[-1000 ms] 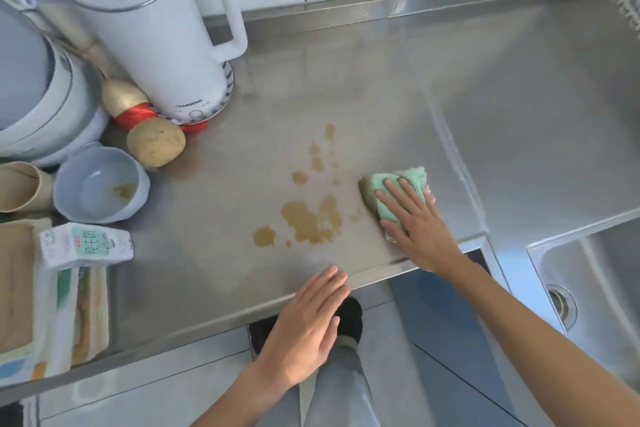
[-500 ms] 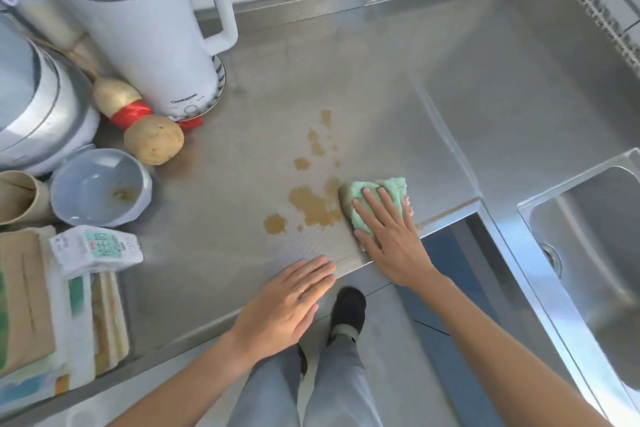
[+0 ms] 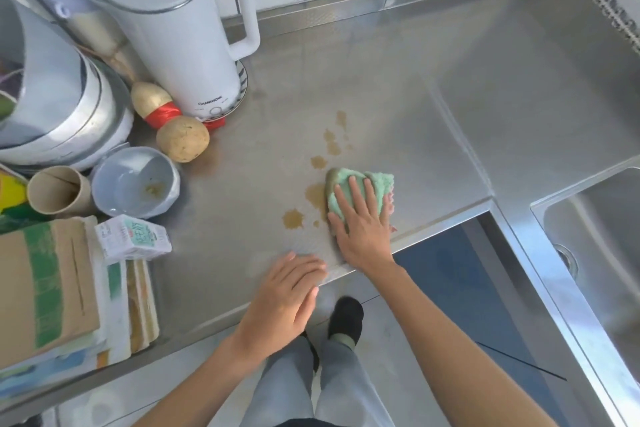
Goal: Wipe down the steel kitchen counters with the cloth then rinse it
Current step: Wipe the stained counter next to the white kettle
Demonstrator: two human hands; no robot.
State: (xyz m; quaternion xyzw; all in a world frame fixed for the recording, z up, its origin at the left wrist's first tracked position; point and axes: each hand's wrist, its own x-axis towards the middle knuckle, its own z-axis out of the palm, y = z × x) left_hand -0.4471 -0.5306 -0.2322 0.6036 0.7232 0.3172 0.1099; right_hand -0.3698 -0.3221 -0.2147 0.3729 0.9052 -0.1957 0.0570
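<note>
Right hand [image 3: 363, 229] presses flat, fingers straight, on the green cloth [image 3: 360, 191] beside brown spills [image 3: 317, 194]; left hand [image 3: 284, 302] rests open on the steel counter [image 3: 381, 80] edge, lower centre.

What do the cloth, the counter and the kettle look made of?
Cloth: green, fluffy pile, probably microfibre or terry; the right hand presses it flat. Counter: brushed steel, with dull grain and soft reflections. Kettle: matte white, likely plastic, with a thin metal-looking band under its lid.

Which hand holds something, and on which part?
Right hand presses flat on top of the green cloth, not gripping. Left hand holds nothing.
</note>
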